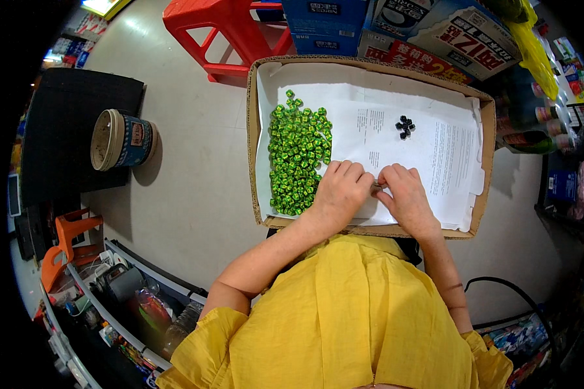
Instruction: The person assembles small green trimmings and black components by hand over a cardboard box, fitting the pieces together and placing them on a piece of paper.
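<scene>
My left hand and my right hand meet at the near side of a shallow cardboard tray lined with white printed paper. Both are closed, fingertips pinched together around something small and greyish that I cannot make out. Left of my left hand spreads a pile of small green many-sided pieces, like dice or beads; its fingers partly cover the pile's right edge. Several black pieces of similar size lie in a small cluster on the paper, beyond my right hand.
A red plastic stool and blue cartons stand beyond the tray. On the left, a bucket sits near a black panel. Bottles crowd the right side. Lower left is a shelf of goods.
</scene>
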The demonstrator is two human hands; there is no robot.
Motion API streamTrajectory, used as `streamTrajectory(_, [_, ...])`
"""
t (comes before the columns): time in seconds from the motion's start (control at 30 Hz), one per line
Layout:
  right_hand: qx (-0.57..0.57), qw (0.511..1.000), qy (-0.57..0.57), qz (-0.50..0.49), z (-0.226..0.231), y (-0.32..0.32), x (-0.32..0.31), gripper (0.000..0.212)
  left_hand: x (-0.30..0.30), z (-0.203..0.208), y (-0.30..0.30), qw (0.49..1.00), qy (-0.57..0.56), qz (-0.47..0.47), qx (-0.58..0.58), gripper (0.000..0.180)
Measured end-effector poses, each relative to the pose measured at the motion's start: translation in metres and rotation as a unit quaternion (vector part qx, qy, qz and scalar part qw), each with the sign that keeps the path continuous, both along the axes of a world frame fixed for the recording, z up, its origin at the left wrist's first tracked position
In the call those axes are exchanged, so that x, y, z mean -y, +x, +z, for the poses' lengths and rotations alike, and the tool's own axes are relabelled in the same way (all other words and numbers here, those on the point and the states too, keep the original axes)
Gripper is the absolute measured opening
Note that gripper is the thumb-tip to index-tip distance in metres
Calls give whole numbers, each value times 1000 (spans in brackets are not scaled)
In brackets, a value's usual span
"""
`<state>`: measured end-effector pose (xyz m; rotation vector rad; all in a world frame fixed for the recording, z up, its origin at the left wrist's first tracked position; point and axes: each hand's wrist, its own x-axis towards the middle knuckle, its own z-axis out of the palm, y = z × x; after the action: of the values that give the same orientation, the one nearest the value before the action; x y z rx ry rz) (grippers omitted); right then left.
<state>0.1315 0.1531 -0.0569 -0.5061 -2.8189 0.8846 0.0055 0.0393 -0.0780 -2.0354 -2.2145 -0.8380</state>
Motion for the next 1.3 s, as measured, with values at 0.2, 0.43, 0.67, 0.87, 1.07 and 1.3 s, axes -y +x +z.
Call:
streamTrajectory(0.2, [-45,982,-171,-62,2,1,-3,11,-2,17,-5,956,-19,46,289,5])
streamTrajectory(0.43, [-141,768,-604,-161,-1,5,-5,13,1,18,-10,810,-110,83,570,12])
streamTrajectory(0.67, [-128,671,-715,-150,0,10,-8,13,1,25,-9,733,-75,47,674,12])
streamTrajectory(0.87, [-137,612,-773,-101,-6,11,-10,15,1,28,-10,696,-78,24,714,10])
streamTrajectory(1.07, [-120,642,-745,-136,4,12,-11,13,2,27,-11,677,-80,33,731,11])
streamTrajectory(1.3, [-121,789,-572,-188,2,10,-11,12,1,17,-13,713,-74,44,696,18])
